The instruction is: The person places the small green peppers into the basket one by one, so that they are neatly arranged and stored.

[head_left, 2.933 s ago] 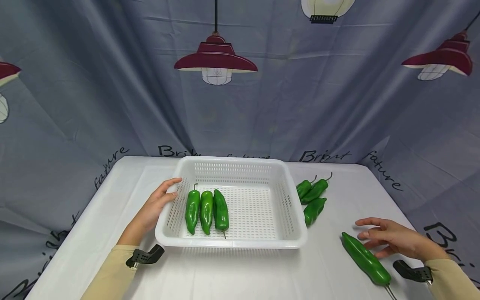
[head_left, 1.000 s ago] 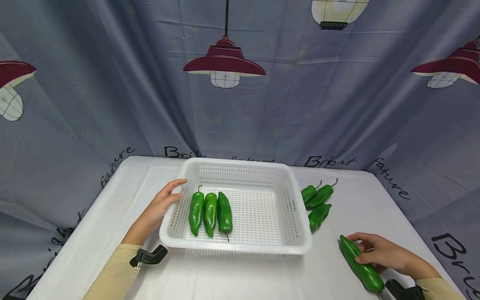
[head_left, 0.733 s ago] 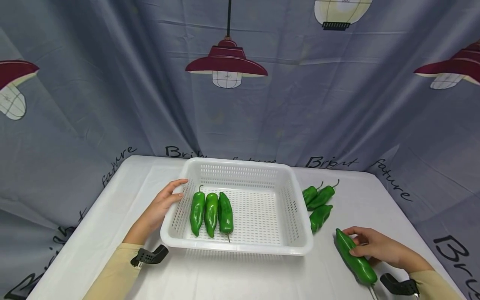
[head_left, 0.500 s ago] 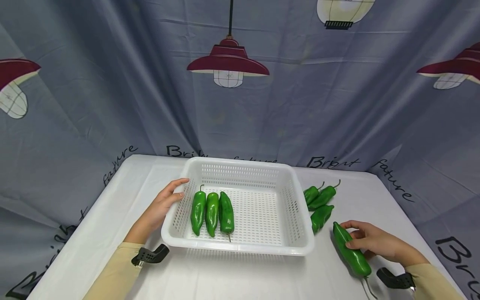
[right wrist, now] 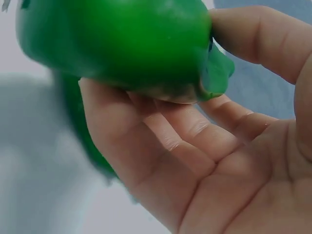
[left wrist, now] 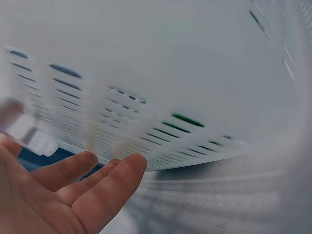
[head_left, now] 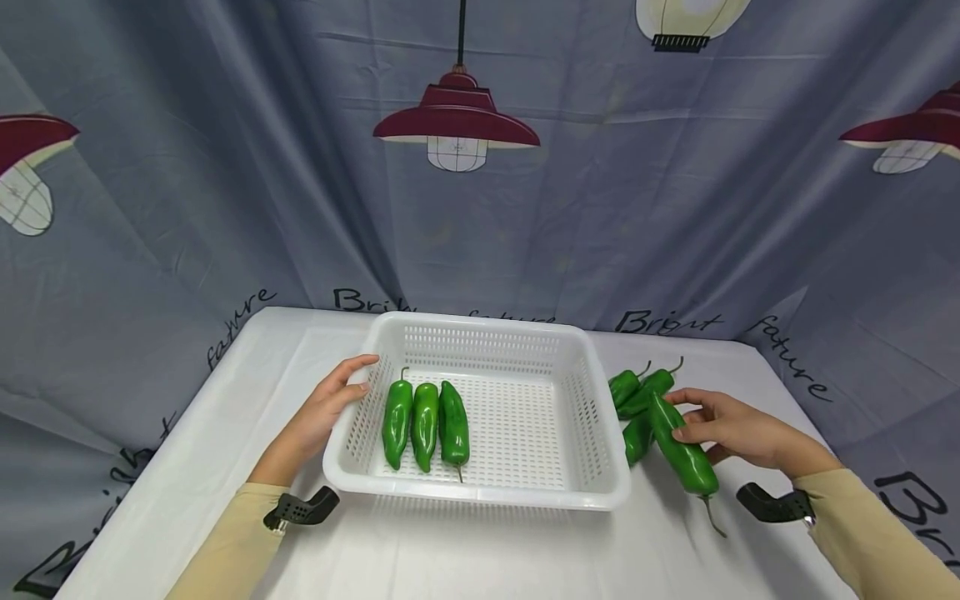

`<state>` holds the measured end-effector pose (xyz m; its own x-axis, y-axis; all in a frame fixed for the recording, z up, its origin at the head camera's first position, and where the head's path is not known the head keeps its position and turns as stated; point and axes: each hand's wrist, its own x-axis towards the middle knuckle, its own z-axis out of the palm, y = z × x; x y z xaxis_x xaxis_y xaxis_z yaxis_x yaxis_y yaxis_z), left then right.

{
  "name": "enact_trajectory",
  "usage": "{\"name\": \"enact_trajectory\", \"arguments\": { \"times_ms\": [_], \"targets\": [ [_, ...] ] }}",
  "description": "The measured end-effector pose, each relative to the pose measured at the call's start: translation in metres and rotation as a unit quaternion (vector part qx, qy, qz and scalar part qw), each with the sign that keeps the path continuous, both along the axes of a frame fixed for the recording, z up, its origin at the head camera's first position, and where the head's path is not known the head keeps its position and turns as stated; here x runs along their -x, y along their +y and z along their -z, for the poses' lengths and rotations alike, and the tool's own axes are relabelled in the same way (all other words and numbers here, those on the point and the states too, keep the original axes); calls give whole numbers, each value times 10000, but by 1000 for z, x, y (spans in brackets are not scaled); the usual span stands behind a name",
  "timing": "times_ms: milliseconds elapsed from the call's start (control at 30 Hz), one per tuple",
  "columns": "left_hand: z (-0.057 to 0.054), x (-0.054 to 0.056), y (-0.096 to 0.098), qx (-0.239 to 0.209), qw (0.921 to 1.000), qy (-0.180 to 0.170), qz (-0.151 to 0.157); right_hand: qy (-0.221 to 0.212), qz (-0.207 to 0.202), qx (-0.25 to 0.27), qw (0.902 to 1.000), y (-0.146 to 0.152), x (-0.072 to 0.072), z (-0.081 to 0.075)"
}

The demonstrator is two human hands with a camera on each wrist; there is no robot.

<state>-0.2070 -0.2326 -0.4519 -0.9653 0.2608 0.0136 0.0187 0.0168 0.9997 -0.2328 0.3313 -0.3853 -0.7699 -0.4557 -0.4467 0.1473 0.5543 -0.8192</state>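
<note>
My right hand (head_left: 723,429) grips a long green chili pepper (head_left: 684,457) between thumb and fingers, held over the table with its stem pointing down toward me. In the right wrist view, the fingers curl under the pepper (right wrist: 122,39). Just behind and left of it lie several more green peppers (head_left: 624,387), partly hidden by the held one. My left hand (head_left: 318,417) holds the left rim of a white plastic basket (head_left: 480,492). The left wrist view shows fingertips (left wrist: 131,165) at the slotted outer wall. Inside the basket, 3 green peppers (head_left: 425,427) lie side by side at the left.
The basket stands on a white-covered table (head_left: 450,558). A grey-blue curtain (head_left: 480,233) printed with lamps and lettering hangs behind and at both sides. Each wrist wears a black strap mount (head_left: 300,507).
My right hand has closed on the single pepper at the right, lifted it, and carried it left and away from me, toward the other loose peppers. The left hand stays on the basket.
</note>
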Motion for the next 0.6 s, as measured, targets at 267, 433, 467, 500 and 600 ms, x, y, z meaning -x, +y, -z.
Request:
{"name": "enact_trajectory", "arguments": {
  "times_ms": [267,433,467,500,600],
  "targets": [
    [0,0,0,111,9999,47,-51,79,0,60,10000,-30,18,-26],
    [-1,2,1,168,9998,78,-45,56,-55,64,9999,-48,24,-34],
    [-1,2,1,160,9998,69,-41,64,-74,80,9999,-52,25,-35],
    [-1,2,1,156,9999,60,-38,53,-83,82,9999,-55,26,-36],
    [0,2,0,174,9998,26,-48,-1,-127,131,9998,-66,29,-40]
  ]
}}
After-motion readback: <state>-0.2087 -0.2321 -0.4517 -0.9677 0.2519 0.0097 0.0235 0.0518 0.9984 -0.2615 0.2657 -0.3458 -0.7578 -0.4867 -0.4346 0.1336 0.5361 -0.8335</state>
